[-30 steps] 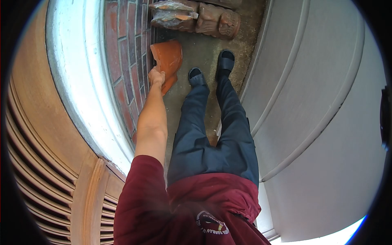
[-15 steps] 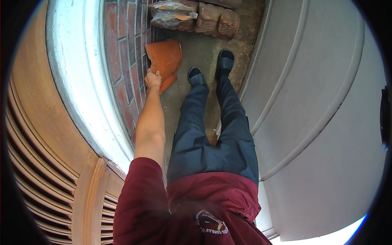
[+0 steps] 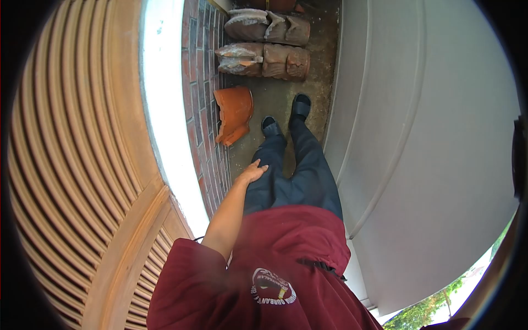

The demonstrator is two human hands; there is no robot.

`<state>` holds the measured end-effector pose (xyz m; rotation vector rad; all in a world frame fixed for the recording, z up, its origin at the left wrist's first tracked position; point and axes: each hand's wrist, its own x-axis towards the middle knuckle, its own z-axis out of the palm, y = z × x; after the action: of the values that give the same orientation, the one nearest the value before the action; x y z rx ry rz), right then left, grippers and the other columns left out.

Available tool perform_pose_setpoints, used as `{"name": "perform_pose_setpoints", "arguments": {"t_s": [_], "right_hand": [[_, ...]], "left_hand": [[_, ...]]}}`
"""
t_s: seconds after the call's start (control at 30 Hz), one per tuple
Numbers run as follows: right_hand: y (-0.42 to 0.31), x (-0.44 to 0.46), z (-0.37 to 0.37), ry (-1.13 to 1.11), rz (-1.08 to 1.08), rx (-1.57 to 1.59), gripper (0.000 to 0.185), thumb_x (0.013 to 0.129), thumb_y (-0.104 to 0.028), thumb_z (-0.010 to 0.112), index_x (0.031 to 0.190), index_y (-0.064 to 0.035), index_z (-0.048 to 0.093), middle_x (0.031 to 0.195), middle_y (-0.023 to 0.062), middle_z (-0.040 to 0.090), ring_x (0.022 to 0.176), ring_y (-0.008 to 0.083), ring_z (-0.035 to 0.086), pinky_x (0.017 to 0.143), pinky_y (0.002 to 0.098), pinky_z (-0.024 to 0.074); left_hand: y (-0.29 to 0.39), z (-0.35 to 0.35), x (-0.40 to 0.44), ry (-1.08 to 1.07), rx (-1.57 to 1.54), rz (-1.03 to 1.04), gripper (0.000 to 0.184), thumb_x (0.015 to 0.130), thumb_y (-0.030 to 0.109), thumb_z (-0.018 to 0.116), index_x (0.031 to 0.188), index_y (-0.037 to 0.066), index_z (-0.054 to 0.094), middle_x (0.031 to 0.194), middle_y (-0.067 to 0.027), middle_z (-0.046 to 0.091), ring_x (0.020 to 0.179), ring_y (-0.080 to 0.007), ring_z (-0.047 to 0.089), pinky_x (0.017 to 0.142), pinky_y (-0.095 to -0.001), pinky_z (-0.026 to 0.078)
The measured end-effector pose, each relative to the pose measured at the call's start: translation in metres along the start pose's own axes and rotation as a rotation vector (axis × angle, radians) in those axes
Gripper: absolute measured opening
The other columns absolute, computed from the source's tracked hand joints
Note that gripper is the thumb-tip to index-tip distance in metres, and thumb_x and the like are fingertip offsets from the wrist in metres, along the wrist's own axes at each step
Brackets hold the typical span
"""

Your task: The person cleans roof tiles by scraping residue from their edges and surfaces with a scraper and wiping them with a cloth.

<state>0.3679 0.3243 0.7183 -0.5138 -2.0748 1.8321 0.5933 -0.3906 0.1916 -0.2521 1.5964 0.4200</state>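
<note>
My left hand (image 3: 253,172) rests on my left thigh, over the dark trousers (image 3: 265,184). Its thumb and a finger are spread apart, and it holds nothing. Beyond it, an orange clay roof tile (image 3: 235,113) leans at the foot of the brick wall, apart from my hand. My right hand is out of view; only a dim arm and a bit of maroon sleeve (image 3: 448,323) show at the lower right edge.
Two rows of weathered clay tiles (image 3: 286,61) lie across the narrow concrete floor (image 3: 258,91) past my feet. A brick wall (image 3: 201,118) and slatted wooden shutters (image 3: 71,137) flank the left. A grey curved surface (image 3: 434,137) bounds the right.
My left hand has let go of the orange roof tile and drawn back to my thigh. The tile stays by the wall. The view has shifted, showing more tiles at the far end.
</note>
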Motion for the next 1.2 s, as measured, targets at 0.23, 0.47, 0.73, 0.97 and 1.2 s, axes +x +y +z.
{"name": "perform_pose_setpoints", "arguments": {"t_s": [0.23,0.47,0.73,0.97,1.2], "right_hand": [[0.001,0.023,-0.027,-0.221,-0.25,-0.094,0.028,0.083,-0.022,0.067,0.103,-0.0026,0.061,0.104,0.0206,0.068,0.103,0.0386,0.066,0.1,0.0552,0.0526],[0.024,0.024,-0.066,0.362,-0.117,0.021,0.029,0.09,-0.02,0.079,0.108,0.0008,0.07,0.085,0.0064,0.068,0.066,0.0144,0.064,0.061,0.025,0.0528],[0.026,0.015,-0.039,0.396,-0.19,-0.006,0.03,0.086,-0.02,0.082,0.104,0.0003,0.069,0.083,0.0052,0.069,0.062,0.0115,0.063,0.053,0.0237,0.0478],[0.012,-0.003,-0.023,0.401,-0.162,0.04,0.029,0.09,-0.016,0.076,0.112,0.0012,0.066,0.097,0.0074,0.073,0.076,0.0133,0.07,0.063,0.0246,0.0543],[0.006,-0.011,-0.014,0.426,-0.155,-0.011,0.034,0.092,-0.017,0.073,0.119,0.0017,0.064,0.099,0.0082,0.073,0.078,0.0137,0.071,0.064,0.0241,0.055]], "left_hand": [[0.022,-0.028,-0.04,-0.257,0.215,0.278,0.056,0.097,0.045,0.06,0.142,0.012,0.062,0.143,-0.0188,0.06,0.136,-0.0329,0.054,0.116,-0.0386,0.039],[0.061,-0.046,-0.127,0.12,-0.016,0.302,0.062,0.102,0.046,0.054,0.149,0.006,0.052,0.153,-0.02,0.051,0.144,-0.0303,0.046,0.12,-0.0361,0.033],[0.132,-0.105,-0.232,-0.001,-0.204,0.437,0.048,0.101,0.044,0.061,0.119,0.002,0.075,0.123,-0.0245,0.071,0.126,-0.0311,0.062,0.11,-0.0431,0.044],[0.183,-0.146,-0.215,0.281,-0.339,0.745,0.032,0.096,0.032,0.072,0.087,0.001,0.077,0.081,-0.0053,0.075,0.076,-0.0122,0.068,0.075,-0.0286,0.052],[0.249,-0.178,-0.194,0.246,-0.272,0.901,0.028,0.096,0.026,0.072,0.105,0.0,0.074,0.085,-0.0026,0.072,0.074,-0.0098,0.066,0.072,-0.0271,0.053]]}}
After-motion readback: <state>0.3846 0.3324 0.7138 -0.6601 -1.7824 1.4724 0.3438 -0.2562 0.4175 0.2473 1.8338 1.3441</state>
